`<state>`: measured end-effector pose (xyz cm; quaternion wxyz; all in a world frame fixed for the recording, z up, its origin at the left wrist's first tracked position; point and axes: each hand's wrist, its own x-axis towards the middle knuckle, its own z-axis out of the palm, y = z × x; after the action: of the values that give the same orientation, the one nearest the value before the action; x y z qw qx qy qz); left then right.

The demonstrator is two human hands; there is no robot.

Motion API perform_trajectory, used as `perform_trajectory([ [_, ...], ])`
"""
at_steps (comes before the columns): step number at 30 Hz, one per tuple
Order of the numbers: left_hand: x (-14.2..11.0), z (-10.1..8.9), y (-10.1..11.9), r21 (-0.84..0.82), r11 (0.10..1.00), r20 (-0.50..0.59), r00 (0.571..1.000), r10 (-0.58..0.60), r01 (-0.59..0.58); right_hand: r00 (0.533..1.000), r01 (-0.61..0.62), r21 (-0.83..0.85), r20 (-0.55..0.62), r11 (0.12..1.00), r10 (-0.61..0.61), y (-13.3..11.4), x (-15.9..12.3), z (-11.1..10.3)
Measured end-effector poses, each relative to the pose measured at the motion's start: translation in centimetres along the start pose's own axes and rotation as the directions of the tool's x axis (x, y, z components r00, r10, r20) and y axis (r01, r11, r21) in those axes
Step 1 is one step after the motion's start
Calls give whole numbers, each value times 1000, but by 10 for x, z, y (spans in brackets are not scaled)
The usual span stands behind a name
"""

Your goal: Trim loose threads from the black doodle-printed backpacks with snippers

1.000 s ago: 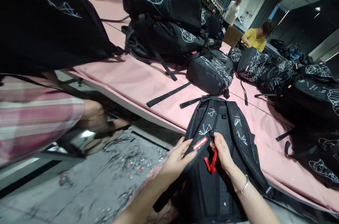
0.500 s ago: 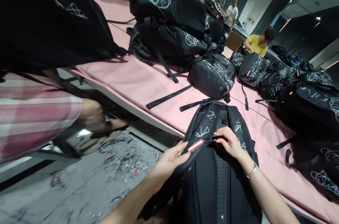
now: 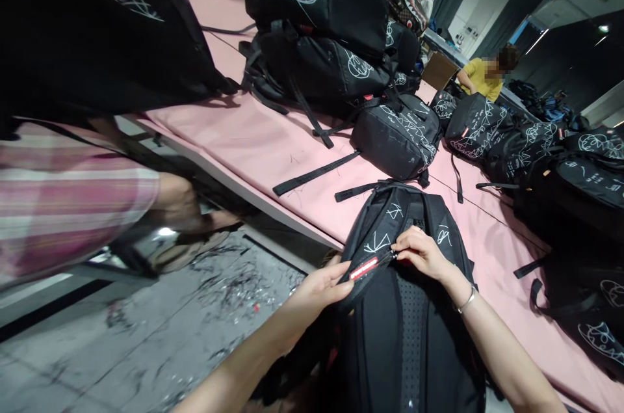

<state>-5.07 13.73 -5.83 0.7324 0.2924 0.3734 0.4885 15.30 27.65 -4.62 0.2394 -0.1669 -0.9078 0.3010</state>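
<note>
A black backpack (image 3: 409, 328) with white scribble print lies back-side up, half on the pink table edge and toward me. My left hand (image 3: 319, 286) grips its left shoulder strap (image 3: 377, 244) just below a small red label (image 3: 364, 268). My right hand (image 3: 422, 252) is closed in a pinch on the same strap beside the label, holding a small dark tool whose tip shows; a red piece seen earlier is hidden under the fingers. A bracelet sits on my right wrist.
Several more black backpacks (image 3: 394, 133) are piled on the pink table (image 3: 253, 140). A person in pink plaid (image 3: 73, 198) sits at the left. Thread scraps litter the grey floor (image 3: 229, 289). A person in yellow (image 3: 480, 78) works far back.
My right hand rose from low on the backpack's back panel to the strap by the red label, and the red piece it held is now out of sight. The left hand stayed on the strap.
</note>
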Motion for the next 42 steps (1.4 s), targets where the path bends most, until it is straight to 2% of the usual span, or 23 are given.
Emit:
perform_trajectory([
  [5, 2, -5, 1, 130, 991, 62, 998, -18, 10, 995, 54, -21, 89, 998, -52, -6, 5, 1],
  [12, 0, -1, 0, 157, 981, 106, 990, 96, -112, 978, 112, -63, 182, 992, -99, -24, 12, 4],
  [18, -4, 5, -1, 275, 951, 47, 990, 133, -141, 979, 114, -82, 176, 990, -98, -33, 9, 4],
  [22, -5, 14, 0, 352, 924, -31, 985, 171, -150, 984, 124, -116, 140, 985, -108, -38, 5, 5],
  [25, -5, 19, -2, 378, 913, -84, 976, 202, -156, 993, 108, -173, 68, 979, -97, -44, -4, 9],
  [28, -4, 23, -6, 355, 917, -110, 966, 233, -181, 994, 10, -219, -101, 976, -33, -55, -22, 18],
  [31, -1, 26, -12, 290, 935, -121, 961, 247, -204, 937, -185, -210, -333, 960, 108, -71, -47, 32],
  [33, 2, 30, -17, 306, 927, -172, 946, 276, -215, 886, -291, -199, -425, 936, 185, -83, -63, 40],
  [36, 4, 37, -24, 369, 901, -220, 921, 322, -227, 854, -358, -231, -473, 905, 218, -98, -77, 50],
  [42, 9, 50, -33, 414, 872, -231, 896, 378, -261, 849, -418, -434, -498, 798, 174, -108, -84, 53],
])
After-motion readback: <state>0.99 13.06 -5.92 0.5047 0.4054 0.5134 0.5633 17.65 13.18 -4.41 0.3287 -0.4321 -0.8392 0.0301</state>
